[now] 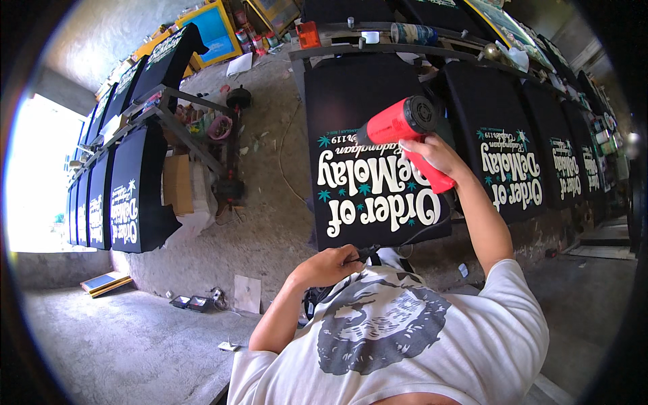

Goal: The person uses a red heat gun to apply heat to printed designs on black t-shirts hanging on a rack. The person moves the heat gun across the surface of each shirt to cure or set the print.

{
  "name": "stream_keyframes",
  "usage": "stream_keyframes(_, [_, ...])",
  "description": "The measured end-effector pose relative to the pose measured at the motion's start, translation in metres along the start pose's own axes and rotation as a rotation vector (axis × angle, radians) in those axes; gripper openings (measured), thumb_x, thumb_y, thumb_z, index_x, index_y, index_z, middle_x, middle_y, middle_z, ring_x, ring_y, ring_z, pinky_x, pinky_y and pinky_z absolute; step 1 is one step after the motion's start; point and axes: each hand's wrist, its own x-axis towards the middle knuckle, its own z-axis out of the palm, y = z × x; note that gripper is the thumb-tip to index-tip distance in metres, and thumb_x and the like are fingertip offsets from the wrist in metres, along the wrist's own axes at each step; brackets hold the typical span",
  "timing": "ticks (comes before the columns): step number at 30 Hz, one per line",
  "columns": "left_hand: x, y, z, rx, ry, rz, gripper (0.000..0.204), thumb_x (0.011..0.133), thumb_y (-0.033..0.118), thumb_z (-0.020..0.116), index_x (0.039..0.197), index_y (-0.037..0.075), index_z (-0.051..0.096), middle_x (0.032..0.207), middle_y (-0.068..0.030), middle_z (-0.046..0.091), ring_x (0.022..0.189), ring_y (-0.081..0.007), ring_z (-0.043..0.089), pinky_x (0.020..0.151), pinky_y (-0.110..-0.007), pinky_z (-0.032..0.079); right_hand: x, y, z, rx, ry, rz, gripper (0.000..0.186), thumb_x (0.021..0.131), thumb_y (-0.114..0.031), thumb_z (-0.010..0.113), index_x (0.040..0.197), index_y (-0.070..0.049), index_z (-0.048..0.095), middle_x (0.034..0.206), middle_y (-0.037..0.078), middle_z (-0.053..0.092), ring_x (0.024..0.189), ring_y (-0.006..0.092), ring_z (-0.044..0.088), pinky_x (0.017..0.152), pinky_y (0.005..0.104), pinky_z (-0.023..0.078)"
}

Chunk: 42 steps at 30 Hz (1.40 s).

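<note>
Over concrete floor, your right hand grips the red heat gun, left hand curled round its cord, apparently drying the T-shirt print; next, sweep evenly.

The right hand's fingers cover part of the red heat gun's handle. Left of those fingers, the gun's dark nozzle blends into the black T-shirt, its tip hard to make out; below and behind them, some white lettering is hidden. The left hand's curled fingers hide the gripped stretch of a black cord. Below those fingers, the worn white T-shirt is cut off; far left, a bright opening is washed out.
</note>
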Motion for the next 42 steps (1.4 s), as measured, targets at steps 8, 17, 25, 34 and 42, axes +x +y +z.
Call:
stream_keyframes(8, [-0.01, -0.006, -0.012, 0.034, -0.045, -0.036, 0.039, 0.103, 0.037, 0.066, 0.12, 0.001, 0.063, 0.107, -0.0211, 0.074, 0.1, -0.037, 0.07, 0.086, -0.044, 0.053, 0.009, 0.003, 0.014, -0.011, 0.111, -0.01, 0.04, 0.097, -0.037, 0.071, 0.121, -0.006, 0.066, 0.083, 0.003, 0.065, 0.059, 0.0106, 0.061, 0.053, 0.0273, 0.053])
stream_keyframes(17, [-0.02, -0.02, -0.018, 0.057, -0.018, 0.027, 0.04, 0.103, 0.038, 0.065, 0.121, 0.002, 0.062, 0.11, -0.0221, 0.073, 0.104, -0.0391, 0.07, 0.088, -0.045, 0.053, 0.015, -0.01, 0.047, 0.089, 0.063, -0.015, 0.037, 0.095, -0.041, 0.071, 0.103, -0.005, 0.068, 0.077, 0.003, 0.064, 0.061, 0.0136, 0.065, 0.056, 0.031, 0.055])
stream_keyframes(25, [-0.026, -0.03, -0.023, 0.04, -0.009, 0.033, 0.04, 0.104, 0.036, 0.065, 0.121, 0.0, 0.062, 0.11, -0.0223, 0.074, 0.104, -0.0392, 0.07, 0.089, -0.044, 0.053, 0.028, -0.012, 0.071, -0.003, 0.053, -0.111, 0.042, 0.096, -0.04, 0.069, 0.118, -0.004, 0.067, 0.083, 0.004, 0.065, 0.062, 0.0119, 0.062, 0.058, 0.0288, 0.054])
stream_keyframes(34, [-0.023, -0.039, -0.024, 0.035, 0.028, 0.102, 0.042, 0.102, 0.04, 0.065, 0.114, 0.0, 0.063, 0.097, -0.0212, 0.073, 0.092, -0.0384, 0.07, 0.08, -0.045, 0.053, 0.012, -0.009, 0.063, 0.032, 0.082, 0.02, 0.043, 0.098, -0.04, 0.069, 0.121, -0.004, 0.067, 0.084, 0.003, 0.066, 0.064, 0.0113, 0.063, 0.058, 0.0292, 0.054])
stream_keyframes(42, [-0.014, -0.028, -0.03, 0.089, -0.056, 0.081, 0.041, 0.103, 0.04, 0.064, 0.115, 0.001, 0.063, 0.099, -0.0208, 0.073, 0.094, -0.0373, 0.07, 0.081, -0.044, 0.053, -0.015, -0.003, 0.058, 0.091, 0.124, 0.009, 0.032, 0.098, -0.035, 0.069, 0.109, -0.005, 0.069, 0.077, 0.003, 0.064, 0.059, 0.0125, 0.062, 0.056, 0.0304, 0.054])
